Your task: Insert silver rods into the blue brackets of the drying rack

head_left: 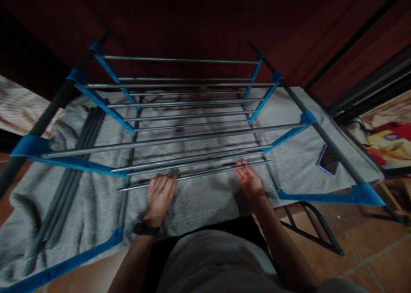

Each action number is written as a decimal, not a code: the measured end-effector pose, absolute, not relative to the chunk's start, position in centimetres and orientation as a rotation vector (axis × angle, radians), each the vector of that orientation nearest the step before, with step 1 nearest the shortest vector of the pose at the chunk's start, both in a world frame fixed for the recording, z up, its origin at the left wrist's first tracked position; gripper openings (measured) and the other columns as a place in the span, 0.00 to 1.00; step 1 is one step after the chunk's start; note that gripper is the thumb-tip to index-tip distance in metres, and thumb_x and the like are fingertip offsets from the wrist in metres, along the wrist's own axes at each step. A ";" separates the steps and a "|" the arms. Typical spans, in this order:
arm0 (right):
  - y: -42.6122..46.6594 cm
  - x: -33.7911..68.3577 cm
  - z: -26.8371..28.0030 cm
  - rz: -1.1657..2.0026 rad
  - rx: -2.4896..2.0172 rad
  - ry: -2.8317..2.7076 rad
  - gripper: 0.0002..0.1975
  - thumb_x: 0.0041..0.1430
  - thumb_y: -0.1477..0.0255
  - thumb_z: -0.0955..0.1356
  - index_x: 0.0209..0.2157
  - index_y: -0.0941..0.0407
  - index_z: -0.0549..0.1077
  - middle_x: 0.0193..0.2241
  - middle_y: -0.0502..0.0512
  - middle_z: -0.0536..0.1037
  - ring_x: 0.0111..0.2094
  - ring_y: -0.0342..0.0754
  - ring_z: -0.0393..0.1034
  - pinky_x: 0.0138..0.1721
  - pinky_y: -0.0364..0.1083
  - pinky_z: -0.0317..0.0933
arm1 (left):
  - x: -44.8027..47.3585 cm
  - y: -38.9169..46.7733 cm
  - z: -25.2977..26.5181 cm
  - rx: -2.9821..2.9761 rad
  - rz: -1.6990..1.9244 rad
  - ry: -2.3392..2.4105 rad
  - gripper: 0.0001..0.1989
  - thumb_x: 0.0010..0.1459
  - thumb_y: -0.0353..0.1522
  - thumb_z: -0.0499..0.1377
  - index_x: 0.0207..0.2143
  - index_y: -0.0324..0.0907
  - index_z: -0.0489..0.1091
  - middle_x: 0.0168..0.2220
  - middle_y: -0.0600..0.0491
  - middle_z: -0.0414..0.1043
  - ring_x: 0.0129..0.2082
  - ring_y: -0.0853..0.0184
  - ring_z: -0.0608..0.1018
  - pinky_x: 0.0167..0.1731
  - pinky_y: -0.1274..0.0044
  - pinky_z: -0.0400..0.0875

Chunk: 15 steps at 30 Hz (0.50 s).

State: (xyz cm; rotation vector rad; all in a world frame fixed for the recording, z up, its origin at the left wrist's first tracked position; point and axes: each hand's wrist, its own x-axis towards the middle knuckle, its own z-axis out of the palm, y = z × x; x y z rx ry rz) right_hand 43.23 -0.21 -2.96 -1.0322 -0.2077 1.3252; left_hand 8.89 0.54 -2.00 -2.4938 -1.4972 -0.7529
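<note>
A thin grey metal rod [205, 173] runs crosswise in front of me, with both its ends free of the blue brackets. My left hand [162, 194] is closed over it left of its middle. Near its right end my right hand [248, 179] pinches it between thumb and fingers. Just beyond stands a rack frame of dark grey tubes with blue plastic brackets [285, 137], several of which carry metal rods [180, 143] across. The nearest blue brackets, at left [80, 256] and right [321, 197], have no rod between them.
Grey fleece blanket [205, 203] lies under the frame. Several loose dark tubes [69, 182] rest on it at the left. A phone [328, 159] lies at the right. A dark metal leg [321, 229] stands over the tiled floor, and a dark red curtain [180, 23] hangs behind.
</note>
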 end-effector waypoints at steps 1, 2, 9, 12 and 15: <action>-0.2 43.4 -2.8 1.314 -1.032 -0.216 0.08 0.56 0.66 0.74 0.38 0.49 0.76 0.39 0.50 0.82 0.45 0.47 0.77 0.57 0.52 0.67 | 8.9 0.6 -2.0 -2.492 -0.759 -1.501 0.11 0.66 0.30 0.53 0.49 0.45 0.70 0.40 0.49 0.78 0.40 0.60 0.78 0.44 0.67 0.66; -0.2 43.6 -2.7 1.303 -1.034 -0.223 0.09 0.55 0.65 0.75 0.38 0.50 0.76 0.39 0.51 0.82 0.45 0.47 0.77 0.56 0.52 0.67 | 8.8 0.6 -2.0 -2.488 -0.764 -1.507 0.11 0.66 0.30 0.53 0.49 0.45 0.70 0.39 0.50 0.78 0.40 0.60 0.78 0.44 0.67 0.66; 0.1 45.0 -1.4 1.237 -1.031 -0.239 0.08 0.55 0.66 0.74 0.37 0.51 0.77 0.37 0.50 0.82 0.42 0.47 0.77 0.51 0.49 0.70 | 6.5 0.4 -2.4 -2.382 -0.743 -1.640 0.11 0.66 0.31 0.53 0.49 0.46 0.70 0.41 0.49 0.77 0.42 0.59 0.77 0.46 0.65 0.65; 0.1 45.5 -0.9 1.238 -1.021 -0.230 0.05 0.59 0.67 0.71 0.38 0.51 0.77 0.37 0.50 0.82 0.41 0.45 0.77 0.49 0.47 0.70 | 5.2 0.0 -2.2 -2.323 -0.728 -1.702 0.10 0.65 0.31 0.54 0.48 0.46 0.70 0.43 0.49 0.77 0.44 0.58 0.77 0.48 0.64 0.64; 0.2 45.9 -0.5 1.235 -1.014 -0.229 0.06 0.61 0.67 0.68 0.38 0.51 0.77 0.38 0.50 0.82 0.41 0.45 0.76 0.49 0.46 0.70 | 4.5 -0.4 -1.7 -2.264 -0.714 -1.783 0.10 0.65 0.30 0.54 0.47 0.47 0.69 0.43 0.51 0.77 0.44 0.57 0.77 0.47 0.63 0.64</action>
